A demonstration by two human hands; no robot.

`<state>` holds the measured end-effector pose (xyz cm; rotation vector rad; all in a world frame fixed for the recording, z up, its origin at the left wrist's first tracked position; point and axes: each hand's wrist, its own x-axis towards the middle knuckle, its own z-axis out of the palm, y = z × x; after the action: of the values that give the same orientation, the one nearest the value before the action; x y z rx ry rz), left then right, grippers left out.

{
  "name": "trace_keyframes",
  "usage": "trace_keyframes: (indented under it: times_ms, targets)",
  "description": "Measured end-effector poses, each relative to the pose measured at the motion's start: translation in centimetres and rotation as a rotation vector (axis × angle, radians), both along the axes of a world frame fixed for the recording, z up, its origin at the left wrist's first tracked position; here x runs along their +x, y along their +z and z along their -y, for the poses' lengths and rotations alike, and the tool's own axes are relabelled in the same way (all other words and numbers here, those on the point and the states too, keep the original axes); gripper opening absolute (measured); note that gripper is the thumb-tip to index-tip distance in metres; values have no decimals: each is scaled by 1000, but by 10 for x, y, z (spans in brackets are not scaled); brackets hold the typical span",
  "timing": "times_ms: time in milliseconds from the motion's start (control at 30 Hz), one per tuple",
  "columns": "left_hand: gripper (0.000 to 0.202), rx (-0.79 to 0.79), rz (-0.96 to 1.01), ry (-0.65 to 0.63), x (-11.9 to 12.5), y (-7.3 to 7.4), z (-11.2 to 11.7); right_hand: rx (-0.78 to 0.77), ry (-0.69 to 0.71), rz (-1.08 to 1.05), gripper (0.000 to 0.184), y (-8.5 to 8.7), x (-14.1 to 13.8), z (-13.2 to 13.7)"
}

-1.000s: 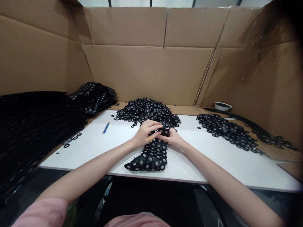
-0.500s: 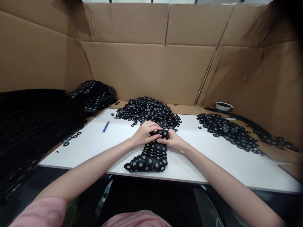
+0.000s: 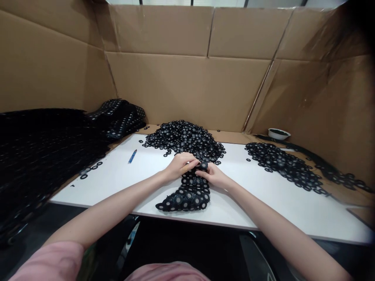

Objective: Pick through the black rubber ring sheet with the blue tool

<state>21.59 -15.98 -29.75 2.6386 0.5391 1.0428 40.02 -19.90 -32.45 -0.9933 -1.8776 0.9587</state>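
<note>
A strip of black mesh-like material set with pale-centred round rings point(image 3: 187, 198) runs down the white board toward its front edge, its lower end folded to the left. My left hand point(image 3: 182, 164) is closed on the strip's upper end, fingertips pinched at its top. My right hand point(image 3: 213, 175) grips the same end from the right, thumb and fingers around its edge. Just behind both hands rises a heap of loose black rings point(image 3: 184, 136). What lies under the fingers is partly hidden.
The white board point(image 3: 117, 187) carries a blue pen-like tool point(image 3: 132, 156) at left and more black rings point(image 3: 281, 164) at right. Black ringed sheets point(image 3: 114, 117) are piled at far left. A white bowl point(image 3: 278, 134) stands back right. Cardboard walls point(image 3: 175, 89) enclose the work surface.
My left fingers have drawn closer together at the strip's upper end, and the right fingers have shifted slightly. The whole view has moved a little.
</note>
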Motion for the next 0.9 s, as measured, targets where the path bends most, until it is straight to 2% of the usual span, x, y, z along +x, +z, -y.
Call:
trace_keyframes:
  times_ms: [100, 233, 400, 533, 733, 900]
  targets:
    - [37, -59, 31, 31, 0, 0, 2, 2, 21, 12, 41, -1, -1, 0]
    - [27, 15, -17, 20, 1, -1, 6, 21, 54, 7, 33, 1, -3, 1]
    - [27, 83, -45, 20, 4, -3, 7, 48, 57, 32, 29, 2, -4, 0]
    - [23, 78, -57, 16, 3, -3, 6, 65, 13, 62, 32, 1, -3, 1]
    - [31, -36, -41, 6, 4, -2, 7, 86, -43, 123, 46, 1, -5, 3]
    - [51, -123, 12, 63, 8, -3, 5, 92, -23, 133, 47, 3, -7, 5]
